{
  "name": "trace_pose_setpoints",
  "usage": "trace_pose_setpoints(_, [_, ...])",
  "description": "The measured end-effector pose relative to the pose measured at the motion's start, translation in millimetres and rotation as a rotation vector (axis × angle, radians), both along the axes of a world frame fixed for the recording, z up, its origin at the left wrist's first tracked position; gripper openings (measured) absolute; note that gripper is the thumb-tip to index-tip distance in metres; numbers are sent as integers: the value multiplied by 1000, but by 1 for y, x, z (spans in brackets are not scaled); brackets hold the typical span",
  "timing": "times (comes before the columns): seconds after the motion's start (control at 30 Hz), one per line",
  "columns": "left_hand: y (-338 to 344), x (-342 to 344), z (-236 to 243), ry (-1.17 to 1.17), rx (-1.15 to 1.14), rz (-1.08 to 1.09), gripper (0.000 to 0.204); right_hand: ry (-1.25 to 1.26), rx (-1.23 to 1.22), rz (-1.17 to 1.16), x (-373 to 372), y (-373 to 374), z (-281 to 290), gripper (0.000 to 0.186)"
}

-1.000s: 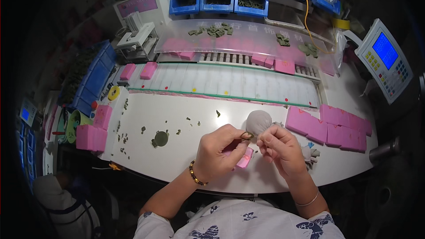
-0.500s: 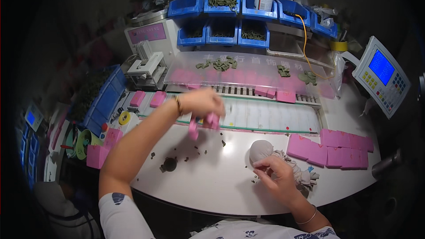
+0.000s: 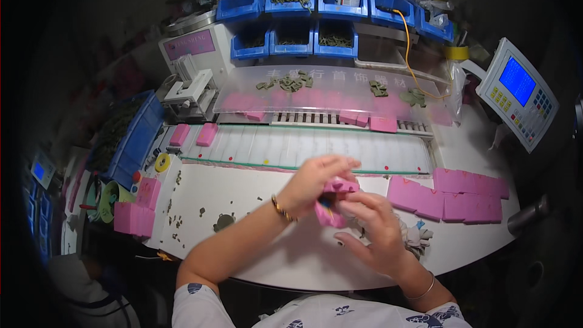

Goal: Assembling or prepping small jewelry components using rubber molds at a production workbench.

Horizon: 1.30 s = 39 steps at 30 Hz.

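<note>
In front of my chest, my left hand (image 3: 314, 187) is closed around a pink rubber mold (image 3: 331, 215), which is bent apart with a dark gap in its middle. My right hand (image 3: 378, 231) is beside it, fingers stretched along the mold's right side and thumb spread away below. Whether those fingers press on the mold is hard to tell. A small dark speck shows at the thumb's tip. Behind the right hand lies a grey cloth bundle (image 3: 418, 240), partly hidden. A dark green round piece (image 3: 224, 222) lies on the white table, left of my left wrist.
Pink molds (image 3: 419, 197) lie in rows at right, below a tilted keypad panel (image 3: 519, 94). Blue bins (image 3: 335, 39) with green pieces line the back, above a clear cover (image 3: 364, 100). At left are a blue crate (image 3: 136, 140), pink blocks (image 3: 133, 218) and green crumbs.
My left hand has come right and nearer with the pink mold, meeting my right hand. The right hand's fingers have spread from a pinch near the cloth bundle. The view has shifted slightly.
</note>
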<state>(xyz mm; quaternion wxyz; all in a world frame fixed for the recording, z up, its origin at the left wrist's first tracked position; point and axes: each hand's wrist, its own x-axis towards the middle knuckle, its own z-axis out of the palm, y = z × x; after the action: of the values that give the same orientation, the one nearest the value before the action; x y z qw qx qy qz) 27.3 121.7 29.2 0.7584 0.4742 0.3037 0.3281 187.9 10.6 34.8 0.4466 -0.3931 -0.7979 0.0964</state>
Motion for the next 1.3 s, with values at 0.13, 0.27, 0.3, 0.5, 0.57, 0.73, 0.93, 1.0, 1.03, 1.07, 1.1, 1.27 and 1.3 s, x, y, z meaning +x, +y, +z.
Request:
trace_pose_setpoints(0.13, [-41, 0, -15, -121, -231, 85, 43, -168, 72, 44, -5, 1, -8, 40])
trace_pose_setpoints(0.27, [-65, -1, -18, -283, -281, 128, 49, -146, 49, -11, 0, 0, -14, 35])
trace_pose_setpoints(0.3, [-69, -3, -20, -324, -199, 106, 50, -147, 29, -18, 1, 0, -15, 35])
trace_pose_setpoints(0.5, [-81, -6, -30, -179, -150, 157, 60, -232, 108, -57, -11, -15, -27, 32])
trace_pose_setpoints(0.57, [-78, -2, -27, -466, -199, 366, 63, -160, 195, -79, -20, -19, -26, 37])
trace_pose_setpoints(0.73, [-76, -2, -22, -522, -163, 373, 60, -83, 166, -6, -17, -24, -32, 42])
trace_pose_setpoints(0.93, [-75, -10, -28, -30, 241, 458, 63, 328, -685, 247, 16, -22, -5, 44])
trace_pose_setpoints(1.0, [-72, -15, -28, 13, 187, 397, 67, 177, -414, 120, 25, -12, -4, 46])
trace_pose_setpoints(1.03, [-72, -16, -27, 14, 188, 399, 67, 27, -140, -5, 30, -7, -2, 47])
trace_pose_setpoints(1.07, [-71, -17, -26, -2, 124, 405, 70, -180, -139, -79, 34, -7, 4, 58])
trace_pose_setpoints(1.1, [-71, -19, -26, -19, 60, 411, 72, -180, -139, -77, 36, -7, 2, 58])
trace_pose_setpoints(1.27, [-73, -20, -22, -88, -40, 363, 74, -541, -313, -46, 45, 3, -12, 82])
trace_pose_setpoints(1.3, [-74, -20, -22, -104, -66, 350, 74, -510, -335, -38, 43, 4, -12, 83])
